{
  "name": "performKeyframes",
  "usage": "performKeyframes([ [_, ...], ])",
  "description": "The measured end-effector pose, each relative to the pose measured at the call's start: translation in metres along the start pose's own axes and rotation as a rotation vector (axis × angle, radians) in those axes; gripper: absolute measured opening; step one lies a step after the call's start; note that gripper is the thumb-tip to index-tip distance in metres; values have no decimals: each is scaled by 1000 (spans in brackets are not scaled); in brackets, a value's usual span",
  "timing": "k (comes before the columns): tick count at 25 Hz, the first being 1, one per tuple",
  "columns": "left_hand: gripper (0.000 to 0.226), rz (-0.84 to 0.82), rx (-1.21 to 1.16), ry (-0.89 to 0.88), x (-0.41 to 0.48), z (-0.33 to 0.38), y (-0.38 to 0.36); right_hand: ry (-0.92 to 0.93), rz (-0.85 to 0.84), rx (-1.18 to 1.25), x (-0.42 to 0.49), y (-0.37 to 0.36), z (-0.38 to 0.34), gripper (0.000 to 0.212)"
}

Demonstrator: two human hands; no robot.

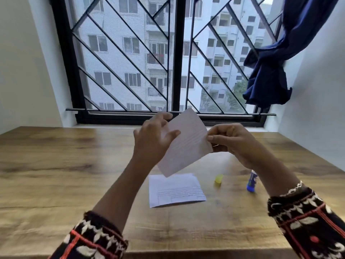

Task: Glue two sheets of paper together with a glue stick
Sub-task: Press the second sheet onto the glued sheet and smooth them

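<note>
Head-worn view, forward-down over table [56,165]

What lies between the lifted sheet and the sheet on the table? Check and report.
Nothing visible. The lifted sheet hangs above the table sheet, whose top is bare; the yellow cap and glue stick sit off to its right.

**Layout at the Table: Positions as Found**

One raised sheet [186,143] was held above the table [56,165], between the left hand [151,141] at its left edge and the right hand [233,143] pinching its right edge. A flat sheet [175,191] lay on the table directly below, nearer the person. To its right stood a cap [218,179], apart from it; further right stood the glue stick [252,181], under the right wrist. A window [168,53] ran behind the table, with a curtain [270,62] at its right side.
</note>
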State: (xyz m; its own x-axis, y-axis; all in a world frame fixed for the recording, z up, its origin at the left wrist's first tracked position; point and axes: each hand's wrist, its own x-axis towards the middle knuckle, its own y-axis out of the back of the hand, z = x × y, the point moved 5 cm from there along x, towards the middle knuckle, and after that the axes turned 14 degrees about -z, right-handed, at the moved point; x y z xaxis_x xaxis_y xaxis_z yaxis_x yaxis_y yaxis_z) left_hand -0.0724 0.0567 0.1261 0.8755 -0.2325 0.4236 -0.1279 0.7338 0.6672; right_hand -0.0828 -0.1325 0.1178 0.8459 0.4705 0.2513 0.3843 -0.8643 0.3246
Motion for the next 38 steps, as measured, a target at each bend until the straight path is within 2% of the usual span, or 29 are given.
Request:
performKeyframes([
  [2, 11, -72, -136, -6, 1, 2, 2, 6, 18, 28, -3, -1, -2, 8],
  [3, 10, -92, -192, -6, 1, 3, 2, 19, 36, 77, -5, -1, -2, 8],
  [5, 21, -125, -348, 14, 2, -1, -2, 60, 71, 227, -8, -3, -1, 28],
  [7, 20, -152, -509, 54, 1, -4, -9, 88, 98, 301, -10, -6, 4, 36],
  [10, 20, -195, -613, 78, 3, -7, -26, 38, 245, 281, -13, -10, 25, 14],
  [11, 22, -199, -606, 79, 6, -10, -31, 12, 317, 256, -16, -10, 30, 11],
  [13, 28, -175, -563, 92, 11, -19, -41, -3, 416, 173, -25, -5, 39, 20],
  [15, 25, -168, -382, 139, 19, -37, -53, 7, 480, 121, -37, 0, 43, 25],
  [17, 14, -300, -47, 187, 25, -58, -75, 18, 521, 123, -51, 6, 48, 24],
  [19, 23, -492, 185, 219, 25, -77, -103, 4, 538, 134, -64, 9, 55, 21],
  [24, 52, -717, 459, 232, 32, -89, -135, -47, 558, 201, -85, 10, 71, 16],
  [29, 53, -820, 500, 312, 38, -94, -141, -76, 555, 237, -90, 5, 80, 16],
  [32, 53, -807, 459, 343, 36, -97, -140, -104, 533, 247, -87, -1, 86, 15],
  [35, 48, -726, 430, 369, 31, -97, -136, -115, 510, 268, -83, -6, 89, 15],
  [38, 28, -543, 282, 410, 23, -95, -124, -122, 495, 281, -79, -11, 90, 16],
])
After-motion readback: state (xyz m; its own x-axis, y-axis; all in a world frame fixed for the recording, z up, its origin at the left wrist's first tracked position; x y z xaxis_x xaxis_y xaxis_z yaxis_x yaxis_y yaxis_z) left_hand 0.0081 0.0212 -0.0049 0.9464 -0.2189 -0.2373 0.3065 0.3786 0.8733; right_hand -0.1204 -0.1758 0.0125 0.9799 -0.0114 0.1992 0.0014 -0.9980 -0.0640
